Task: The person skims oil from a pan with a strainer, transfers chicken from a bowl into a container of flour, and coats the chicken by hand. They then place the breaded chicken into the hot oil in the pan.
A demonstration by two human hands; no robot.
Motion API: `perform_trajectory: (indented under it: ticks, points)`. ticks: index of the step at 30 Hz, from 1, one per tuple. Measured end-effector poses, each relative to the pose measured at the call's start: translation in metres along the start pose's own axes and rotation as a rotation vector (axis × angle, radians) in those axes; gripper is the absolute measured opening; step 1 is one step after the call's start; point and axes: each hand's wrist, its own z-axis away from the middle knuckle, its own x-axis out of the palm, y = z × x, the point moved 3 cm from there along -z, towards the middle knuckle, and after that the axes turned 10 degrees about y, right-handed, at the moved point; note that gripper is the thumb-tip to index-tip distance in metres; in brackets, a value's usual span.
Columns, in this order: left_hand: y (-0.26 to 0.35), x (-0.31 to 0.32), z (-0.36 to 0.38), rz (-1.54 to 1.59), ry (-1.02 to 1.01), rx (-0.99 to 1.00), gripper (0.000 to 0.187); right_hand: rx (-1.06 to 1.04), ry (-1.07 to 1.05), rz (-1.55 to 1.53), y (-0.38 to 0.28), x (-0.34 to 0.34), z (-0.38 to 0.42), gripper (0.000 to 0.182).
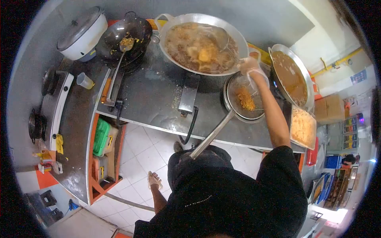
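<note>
My right hand (251,66), in a clear plastic glove, is closed at the right rim of a large two-handled wok (166,51) full of bubbling oil. It grips the handle of a skimmer (223,40), whose round head lies partly in the oil; most of the handle is hidden. Pale and golden pieces (205,53) float in the foam. Below my right forearm, a long-handled strainer (214,134) rests over a metal pot with golden fried crumbs (246,100) in it. My left hand (154,180), also gloved, hangs low over the floor, fingers loosely apart, holding nothing.
A second wok of brown oil (289,73) stands at right, near a tray of pale orange food (303,125). At left are a dark wok (109,41) with a wooden-handled ladle (106,88), a white pot (85,35), a plastic cup (84,81) and a gas stove (61,105).
</note>
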Motion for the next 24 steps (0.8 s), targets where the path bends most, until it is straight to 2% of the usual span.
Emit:
perform_trajectory:
  ticks: [1,2,3,4,5,6,8,9,12,15,17,21,23,24]
  points:
    - [0.0,0.002,-0.002,0.016,0.045,0.013,0.035,0.18,-0.181,-0.184,0.007,0.007,-0.004,0.019]
    - [0.001,0.003,-0.004,0.018,0.043,0.01,0.035,0.312,-0.23,-0.288,0.005,0.005,0.002,0.018]
    - [0.005,0.003,-0.007,0.039,-0.028,0.005,0.034,0.317,-0.23,-0.285,0.004,0.005,0.009,0.018]
    - [0.009,0.004,-0.009,0.056,-0.101,0.002,0.034,0.362,-0.251,-0.438,0.003,0.006,0.016,0.023]
    - [0.013,0.007,-0.006,0.05,-0.105,0.006,0.034,0.403,-0.268,-0.592,0.001,0.007,0.021,0.03]
    - [0.017,0.008,0.0,0.032,-0.089,0.017,0.034,0.412,-0.262,-0.595,-0.007,0.0,0.029,0.03]
    - [0.026,0.013,0.006,0.007,-0.081,0.036,0.034,0.543,-0.303,-0.664,-0.019,-0.016,0.042,0.01]
    - [0.028,0.015,0.007,-0.008,-0.068,0.028,0.034,0.55,-0.294,-0.665,-0.023,-0.02,0.051,0.01]
    - [0.035,0.02,0.001,-0.07,-0.071,0.012,0.035,0.603,-0.335,-0.772,-0.013,-0.019,0.07,0.023]
    - [0.044,0.026,-0.009,-0.136,-0.087,0.017,0.036,0.625,-0.247,-0.771,-0.012,-0.023,0.096,0.033]
    - [0.051,0.028,-0.015,-0.163,-0.089,0.026,0.037,0.621,-0.281,-0.668,-0.01,-0.037,0.115,0.038]
    - [0.066,0.032,-0.032,-0.182,-0.16,0.029,0.034,0.155,0.158,-0.104,0.02,-0.066,0.165,0.042]
    - [0.07,0.039,-0.026,-0.207,-0.158,0.005,0.034,0.307,0.192,0.085,-0.009,-0.103,0.194,0.04]
    - [0.075,0.044,-0.012,-0.232,-0.104,0.037,0.035,0.476,0.134,0.178,-0.01,-0.109,0.207,0.037]
